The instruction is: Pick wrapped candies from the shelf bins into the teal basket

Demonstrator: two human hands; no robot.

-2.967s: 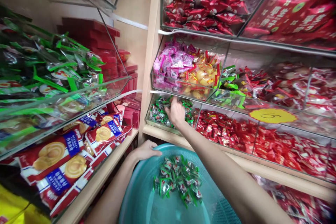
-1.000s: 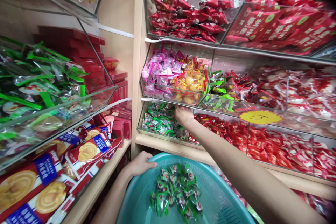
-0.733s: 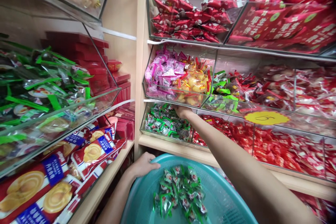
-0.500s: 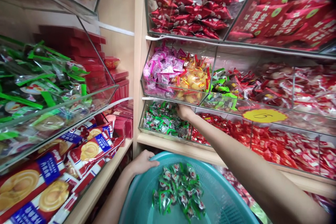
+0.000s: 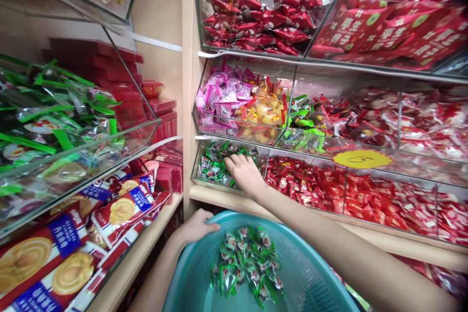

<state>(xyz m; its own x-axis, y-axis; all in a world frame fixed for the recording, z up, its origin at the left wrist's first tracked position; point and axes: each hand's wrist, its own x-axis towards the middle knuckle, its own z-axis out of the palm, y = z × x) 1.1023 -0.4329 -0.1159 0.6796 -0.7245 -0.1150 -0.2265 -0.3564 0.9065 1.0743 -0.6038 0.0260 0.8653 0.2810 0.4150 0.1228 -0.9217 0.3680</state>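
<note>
My left hand (image 5: 197, 225) grips the left rim of a teal plastic basket (image 5: 310, 248), thumb over the edge. Inside the basket lies a loose heap of small green-and-clear wrapped candies (image 5: 250, 265). Over the front wall of the lowest left bin reaches my right hand (image 5: 243, 170), palm down, its fingers spread and slightly bent on the same kind of green candies (image 5: 214, 168). What lies under its palm is hidden. Just right of this hand is a bin of red wrapped candies (image 5: 300, 183).
Above are bins of purple candies (image 5: 228, 90), yellow candies (image 5: 263, 109) and red snack packets (image 5: 256, 19). A yellow price tag (image 5: 361, 159) hangs at right. Red-and-blue cookie packs (image 5: 54, 239) and green-edged packets (image 5: 54, 107) fill the left shelves. Clear bin walls and a wooden ledge (image 5: 215, 196) border the reach.
My right hand has come forward and left from deeper in the bin, so its fingers now show above the green candies. My left hand still holds the basket rim. The view has shifted slightly.
</note>
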